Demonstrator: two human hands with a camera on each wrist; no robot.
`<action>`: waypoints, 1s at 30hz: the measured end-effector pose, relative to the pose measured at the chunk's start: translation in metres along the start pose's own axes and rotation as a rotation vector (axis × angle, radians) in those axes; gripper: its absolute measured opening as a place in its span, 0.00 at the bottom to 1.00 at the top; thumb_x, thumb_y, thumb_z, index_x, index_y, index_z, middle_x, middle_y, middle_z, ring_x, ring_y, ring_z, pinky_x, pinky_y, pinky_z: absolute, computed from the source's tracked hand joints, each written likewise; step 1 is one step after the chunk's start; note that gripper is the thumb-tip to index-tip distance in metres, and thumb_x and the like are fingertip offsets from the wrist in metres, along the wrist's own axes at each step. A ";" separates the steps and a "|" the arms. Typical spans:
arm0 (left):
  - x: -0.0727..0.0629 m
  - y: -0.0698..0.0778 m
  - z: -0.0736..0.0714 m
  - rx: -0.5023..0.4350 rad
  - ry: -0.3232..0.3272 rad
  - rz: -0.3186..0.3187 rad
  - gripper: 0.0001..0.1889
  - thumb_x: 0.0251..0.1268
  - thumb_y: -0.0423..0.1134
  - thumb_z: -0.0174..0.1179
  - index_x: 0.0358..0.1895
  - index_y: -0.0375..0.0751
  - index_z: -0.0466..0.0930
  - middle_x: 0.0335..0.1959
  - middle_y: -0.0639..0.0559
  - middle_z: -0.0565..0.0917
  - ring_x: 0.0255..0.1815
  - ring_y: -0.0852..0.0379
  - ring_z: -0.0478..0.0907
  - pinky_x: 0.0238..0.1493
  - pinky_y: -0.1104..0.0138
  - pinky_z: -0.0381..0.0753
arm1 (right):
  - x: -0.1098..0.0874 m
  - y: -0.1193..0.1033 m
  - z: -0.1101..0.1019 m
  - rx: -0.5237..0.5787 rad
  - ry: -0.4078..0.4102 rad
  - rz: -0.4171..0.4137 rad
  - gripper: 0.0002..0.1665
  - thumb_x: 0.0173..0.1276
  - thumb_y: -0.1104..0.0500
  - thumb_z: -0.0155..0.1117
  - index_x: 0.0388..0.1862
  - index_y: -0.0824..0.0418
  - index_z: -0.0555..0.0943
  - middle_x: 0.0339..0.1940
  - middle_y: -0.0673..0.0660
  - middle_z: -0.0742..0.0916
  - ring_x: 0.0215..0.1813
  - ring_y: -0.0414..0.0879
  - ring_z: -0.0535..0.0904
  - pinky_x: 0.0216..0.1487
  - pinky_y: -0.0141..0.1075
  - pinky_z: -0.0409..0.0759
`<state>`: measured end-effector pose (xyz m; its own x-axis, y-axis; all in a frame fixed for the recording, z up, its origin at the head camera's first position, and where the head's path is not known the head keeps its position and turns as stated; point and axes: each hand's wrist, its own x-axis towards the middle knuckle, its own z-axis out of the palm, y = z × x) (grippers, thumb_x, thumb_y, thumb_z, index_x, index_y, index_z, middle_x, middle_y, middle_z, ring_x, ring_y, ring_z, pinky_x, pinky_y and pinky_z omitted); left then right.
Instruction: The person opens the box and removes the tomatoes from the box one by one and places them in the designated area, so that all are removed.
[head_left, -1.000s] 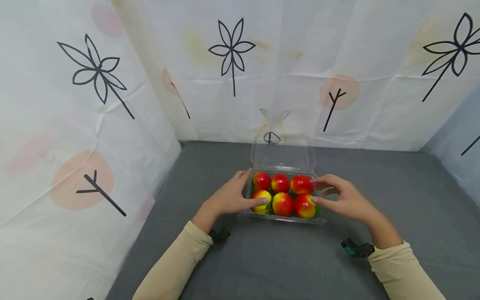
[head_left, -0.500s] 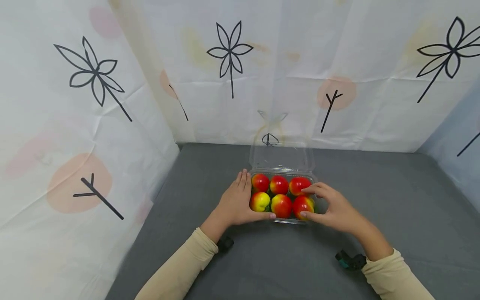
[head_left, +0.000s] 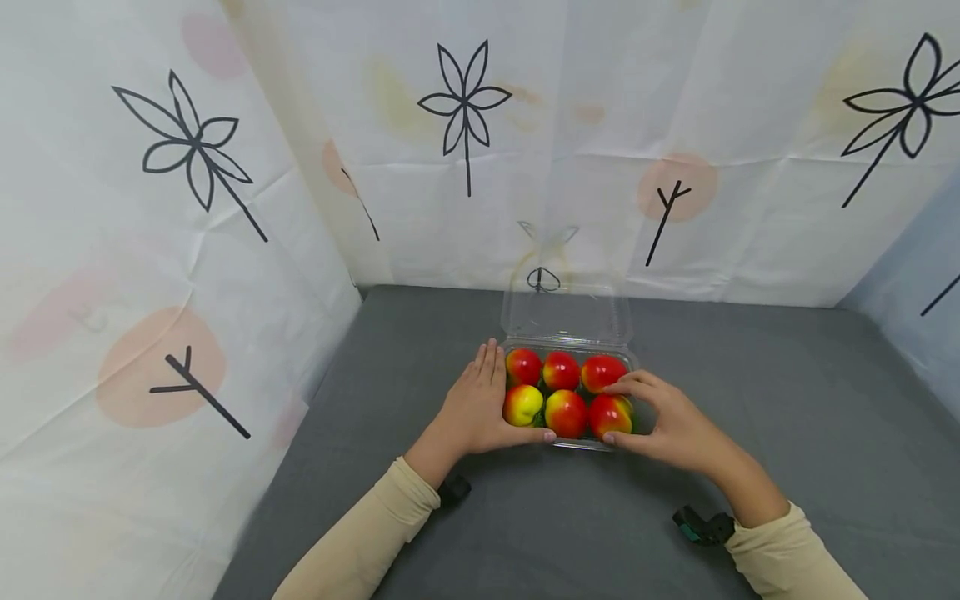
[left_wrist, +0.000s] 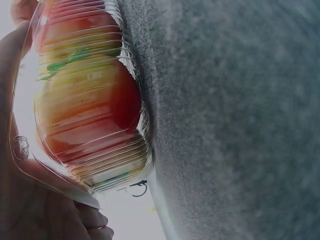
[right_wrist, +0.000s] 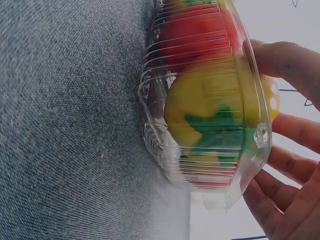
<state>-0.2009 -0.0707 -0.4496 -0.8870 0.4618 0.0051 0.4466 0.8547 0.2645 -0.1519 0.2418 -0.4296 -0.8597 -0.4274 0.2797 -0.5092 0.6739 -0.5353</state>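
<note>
Two rows of red-and-yellow apples sit in a clear plastic clamshell box [head_left: 585, 446], its lid [head_left: 566, 317] raised at the back. My left hand [head_left: 474, 408] rests along the box's left side, fingers straight and together, thumb stretched along the front rim. At the right end, my right hand [head_left: 663, 423] holds the front right apple [head_left: 611, 414], thumb at its front and fingertips behind it. A green star-shaped leaf [right_wrist: 217, 132] shows through the box wall in the right wrist view. The front left apple [head_left: 522, 405] lies beside my left thumb.
The box stands on a grey cloth-covered table [head_left: 555, 533]. Behind it hangs a white curtain [head_left: 585, 183] printed with flowers, close to the raised lid. Another curtain panel [head_left: 165, 275] runs along the left side.
My left thumb has moved off the front left apple down to the front rim, and the fingers have straightened along the side. My right hand has moved left and nearer round the front right apple.
</note>
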 end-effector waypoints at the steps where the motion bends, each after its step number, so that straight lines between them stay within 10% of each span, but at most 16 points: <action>1: 0.000 0.000 0.000 0.002 0.000 0.000 0.75 0.52 0.91 0.49 0.87 0.32 0.41 0.89 0.37 0.44 0.91 0.41 0.42 0.88 0.50 0.52 | 0.000 0.000 0.000 0.004 0.000 0.001 0.32 0.58 0.50 0.87 0.60 0.57 0.86 0.59 0.56 0.85 0.58 0.54 0.83 0.58 0.62 0.86; 9: -0.001 0.000 0.000 -0.001 0.002 -0.005 0.75 0.51 0.91 0.49 0.87 0.33 0.41 0.90 0.38 0.44 0.91 0.41 0.42 0.88 0.50 0.53 | 0.000 0.004 -0.003 0.010 0.114 -0.048 0.29 0.54 0.57 0.89 0.55 0.56 0.88 0.52 0.50 0.87 0.51 0.42 0.82 0.52 0.50 0.90; 17: -0.001 0.003 -0.002 -0.017 0.002 -0.017 0.75 0.50 0.91 0.50 0.87 0.33 0.41 0.90 0.39 0.43 0.91 0.42 0.42 0.88 0.50 0.52 | -0.003 0.014 -0.034 0.139 0.222 -0.043 0.30 0.56 0.68 0.84 0.59 0.60 0.87 0.55 0.56 0.87 0.53 0.27 0.78 0.55 0.19 0.81; 26: -0.002 0.003 -0.003 -0.013 -0.002 -0.009 0.75 0.51 0.91 0.51 0.87 0.33 0.41 0.89 0.37 0.44 0.91 0.41 0.41 0.88 0.50 0.52 | -0.023 0.069 -0.068 0.102 0.348 0.220 0.27 0.68 0.61 0.79 0.63 0.65 0.83 0.53 0.32 0.79 0.50 0.20 0.75 0.52 0.09 0.72; 30: -0.002 0.004 -0.004 -0.012 -0.007 -0.010 0.75 0.50 0.91 0.50 0.87 0.33 0.41 0.90 0.37 0.44 0.91 0.41 0.41 0.88 0.50 0.52 | -0.033 0.090 -0.077 0.064 0.342 0.355 0.29 0.71 0.54 0.77 0.65 0.66 0.82 0.54 0.38 0.78 0.47 0.17 0.72 0.46 0.08 0.70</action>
<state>-0.1976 -0.0697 -0.4450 -0.8906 0.4548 -0.0044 0.4360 0.8565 0.2763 -0.1726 0.3636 -0.4257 -0.9491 0.0509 0.3108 -0.1884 0.6991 -0.6898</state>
